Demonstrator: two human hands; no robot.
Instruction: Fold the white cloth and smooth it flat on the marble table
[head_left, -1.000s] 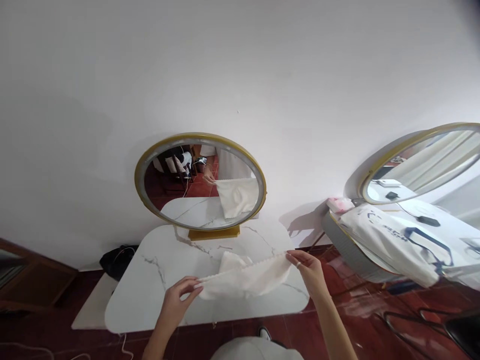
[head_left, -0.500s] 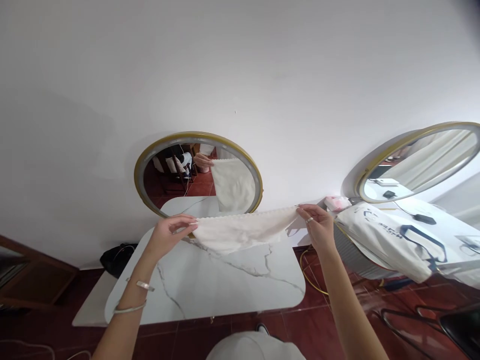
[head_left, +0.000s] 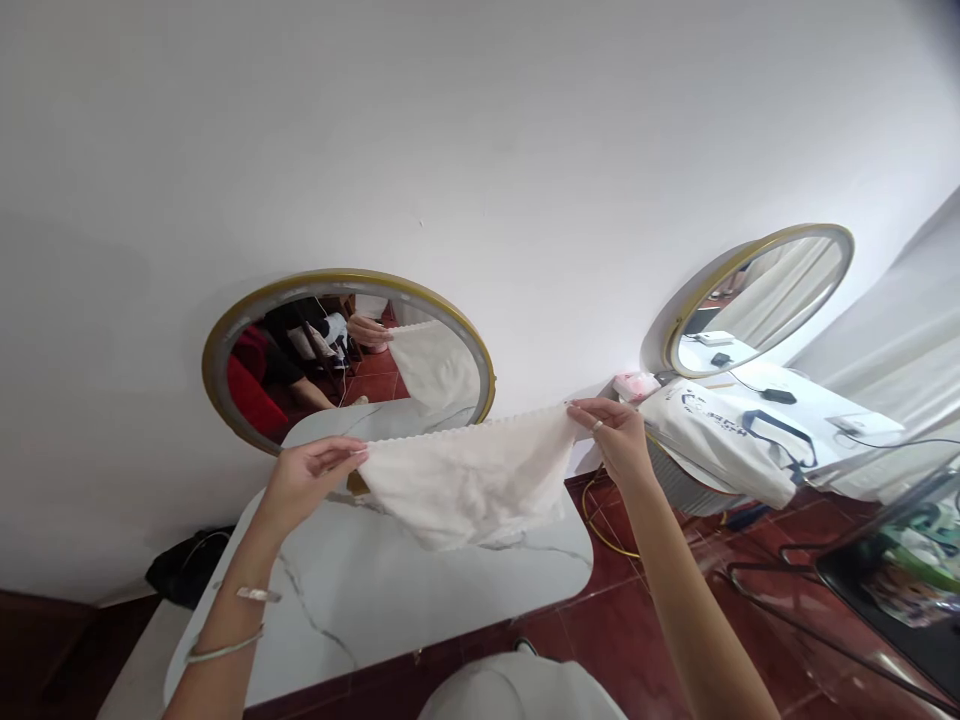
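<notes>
A white cloth with a scalloped edge, which looks like a small towel (head_left: pixel 465 480), hangs stretched between my two hands above a marble-patterned white table (head_left: pixel 420 610). My left hand (head_left: pixel 311 480) pinches its upper left corner between thumb and fingers. The upper right corner is pinched by my right hand (head_left: pixel 611 435), which wears a ring. The top edge is pulled nearly straight and rises slightly to the right; the lower part droops in soft folds. Behind it, a round gold-rimmed mirror (head_left: pixel 341 275) reflects one hand and part of the cloth.
To the right, a white cloth bag (head_left: pixel 720 430) and a pink-and-white packet (head_left: pixel 635 386) lie on a second table below another round mirror (head_left: pixel 765 300). A black bag (head_left: pixel 187 568) sits left of the near table. A dark chair (head_left: pixel 862 580) stands at the lower right.
The towel now hangs lower and fuller, its bottom edge swung down. Both hands still hold its corners. The view has turned right, and a red shape has entered the near mirror.
</notes>
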